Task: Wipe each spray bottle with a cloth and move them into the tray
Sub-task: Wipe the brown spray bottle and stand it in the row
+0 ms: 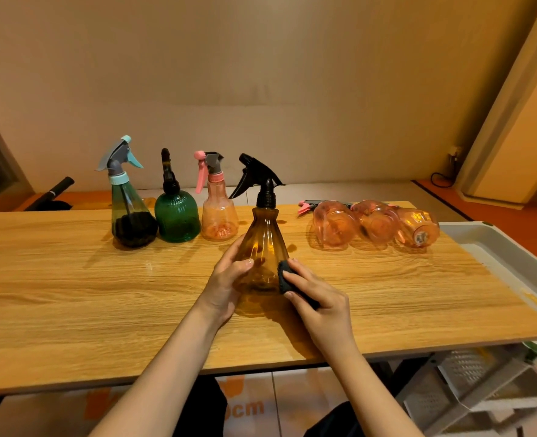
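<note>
The amber bottle [262, 247] stands upright on the wooden surface [71, 294], near the middle and closer to the front edge. The left hand [226, 285] grips its body from the left, fingers curled round it; part of the palm is hidden behind the bottle. The right hand [319, 305] pinches a dark cloth [287, 279] and presses it against the right side of the bottle. Most of the cloth is hidden under the fingers, so its full shape is hard to tell.

Along the back edge stand three bottles: a blue-topped bottle [130, 216], a green bottle [177, 216] and a pink bottle [219, 212]. Toward the right back corner three orange bottles [376, 223] lie on their sides, touching one another; their heads are mostly hidden behind the bodies.

The white tray [494, 238] lies at the right edge and is cut off by the frame.
</note>
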Available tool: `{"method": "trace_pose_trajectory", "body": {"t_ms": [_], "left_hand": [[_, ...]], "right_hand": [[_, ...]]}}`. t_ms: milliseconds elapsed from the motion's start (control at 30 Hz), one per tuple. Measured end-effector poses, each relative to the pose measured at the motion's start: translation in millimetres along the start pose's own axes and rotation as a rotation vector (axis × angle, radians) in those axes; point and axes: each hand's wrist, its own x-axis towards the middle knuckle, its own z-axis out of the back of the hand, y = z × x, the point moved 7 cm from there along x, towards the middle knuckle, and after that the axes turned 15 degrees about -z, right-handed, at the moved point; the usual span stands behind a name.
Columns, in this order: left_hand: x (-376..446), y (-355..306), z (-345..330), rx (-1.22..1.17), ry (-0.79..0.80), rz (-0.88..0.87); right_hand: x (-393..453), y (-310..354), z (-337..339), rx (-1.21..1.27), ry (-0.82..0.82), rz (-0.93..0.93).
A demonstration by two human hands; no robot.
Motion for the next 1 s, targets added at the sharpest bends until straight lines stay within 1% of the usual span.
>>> {"method": "trace_pose_trajectory", "body": {"t_ms": [100, 233, 367, 500, 667, 800, 1000], "left_hand": [[0, 1, 0, -0.011, -0.006, 0.022], [-1, 0, -2, -0.034, -0.005, 0.038], [-2, -1, -4, -0.079, -0.002, 0.047], [-3, -3, -8, -0.147, 0.022, 0.059], [-4, 1, -8, -0.045, 0.01, 0.082], [-5, 1, -8, 0.0, 0.018, 0.079], [-4, 2, -10, 0.058, 0.012, 0.055]], "right_hand": [[0, 0, 2, -0.01, -0.038, -0.007], [-2, 5, 2, -0.061, -0.06, 0.036], [-1, 3, 5, -0.007, -0.075, -0.012], [1, 0, 7, -0.011, -0.091, -0.032], [1, -5, 11, 0.026, -0.1, -0.055], [-1, -1, 11, 0.031, -0.099, -0.017], [-3, 1, 8, -0.027, -0.105, 0.036]]}}
